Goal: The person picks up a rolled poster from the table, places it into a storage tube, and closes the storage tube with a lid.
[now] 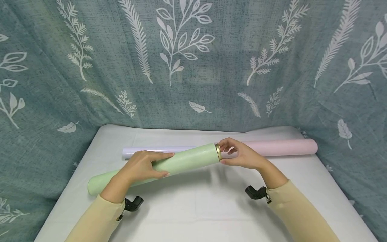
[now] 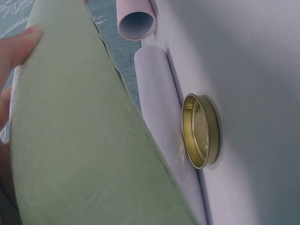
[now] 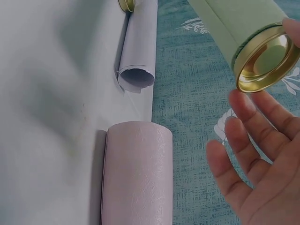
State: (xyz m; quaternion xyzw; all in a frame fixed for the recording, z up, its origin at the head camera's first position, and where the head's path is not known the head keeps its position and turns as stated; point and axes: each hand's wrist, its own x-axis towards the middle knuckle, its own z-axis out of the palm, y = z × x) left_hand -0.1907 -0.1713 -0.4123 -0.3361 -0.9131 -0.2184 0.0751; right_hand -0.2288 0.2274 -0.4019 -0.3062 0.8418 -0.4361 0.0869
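My left hand (image 1: pixel 140 166) grips the pale green tube (image 1: pixel 187 159) around its middle, thumb on the near side and fingers over the top. The tube slants, its right end raised off the table and its left end low. A shallow gold metal cap (image 1: pixel 218 152) sits at the raised end. My right hand (image 1: pixel 243 155) pinches that cap's rim between thumb and fingertips; in the right wrist view the other fingers spread below it. Another gold cap (image 2: pixel 213 131) stands on its edge on the table, beside a lavender roll (image 2: pixel 161 93); the green tube hides it from the head view.
Behind the green tube, the lavender roll lies along the white table (image 1: pixel 193 208), its end hollow. A pink roll (image 1: pixel 281 148), also hollow, lies to the right, reaching the table's right edge. A leaf-patterned blue-green cloth (image 1: pixel 223 101) hangs at the back and sides.
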